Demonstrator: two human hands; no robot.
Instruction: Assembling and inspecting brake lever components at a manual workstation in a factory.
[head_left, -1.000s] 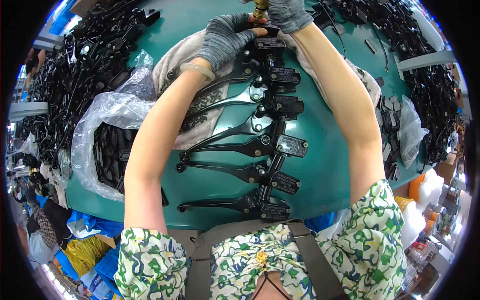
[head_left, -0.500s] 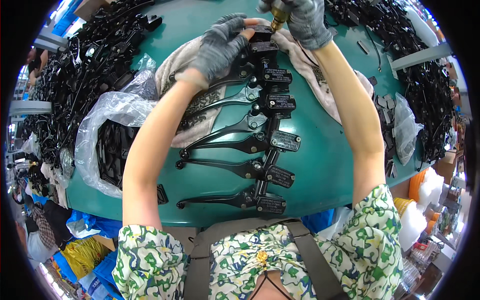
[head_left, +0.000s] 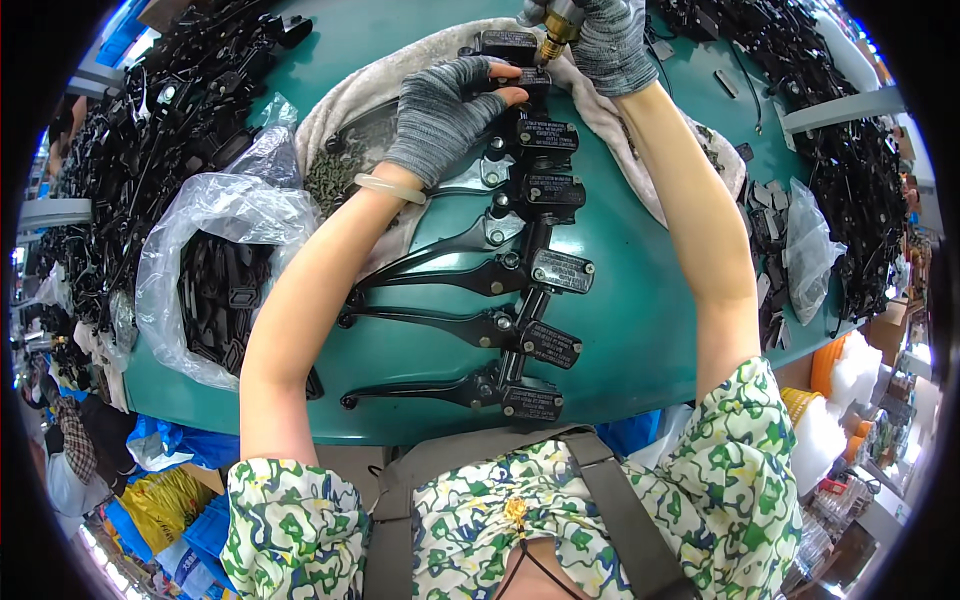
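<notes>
My left hand [head_left: 445, 118], in a grey knit glove with bare fingertips, pinches the cover end of a black brake lever assembly [head_left: 528, 78], second from the far end of a row. My gloved right hand [head_left: 612, 48] grips a screwdriver with a brass-coloured nose [head_left: 560, 32]; its upper body runs out of the picture. The nose points down at the right end of that assembly's cover. Several more lever assemblies run toward me, among them the nearest one [head_left: 532, 402], their levers pointing left. Beyond my left fingers lies the farthest cover [head_left: 505, 43].
A whitish cloth [head_left: 325, 110] with small dark screws on it lies under the row's far part. To the left, a clear plastic bag [head_left: 165, 290] holds black parts. Heaps of black parts [head_left: 150, 150] line both sides of the green table [head_left: 640, 320]. Another plastic bag [head_left: 812, 255] lies right.
My left fingers and the screwdriver have shifted from the farthest cover to the second one, slightly nearer me. The whole view has moved a little.
</notes>
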